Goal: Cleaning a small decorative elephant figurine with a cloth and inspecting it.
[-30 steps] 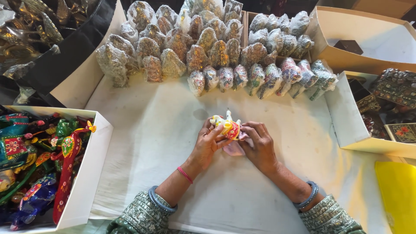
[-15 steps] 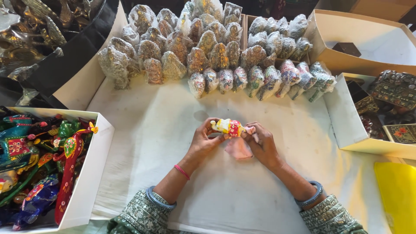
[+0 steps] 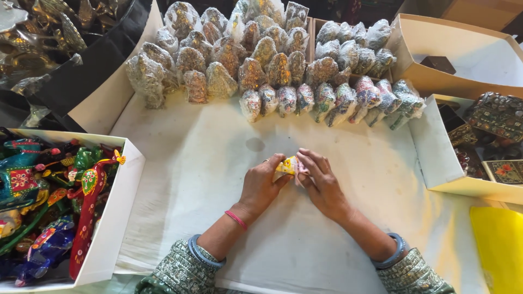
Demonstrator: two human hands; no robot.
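A small painted figure [image 3: 287, 164], yellow with bits of pink and white, is held between both hands just above the white cloth [image 3: 207, 163]. My left hand [image 3: 263, 184] grips its left side with the fingers curled round it. My right hand [image 3: 321, 181] covers its right side, fingers folded over the top. Most of the figure is hidden under the fingers. A pink thread sits on my left wrist and blue bangles on both forearms.
Rows of wrapped glittering figures [image 3: 272, 65] stand along the far edge of the cloth. A white box [image 3: 111, 218] of colourful painted toys is at the left. Open cardboard boxes [image 3: 436, 158] with decorated items sit at the right, a yellow sheet [image 3: 498, 245] at bottom right.
Both hands have closed in over the figure and lowered it toward the cloth; less of it shows than before.
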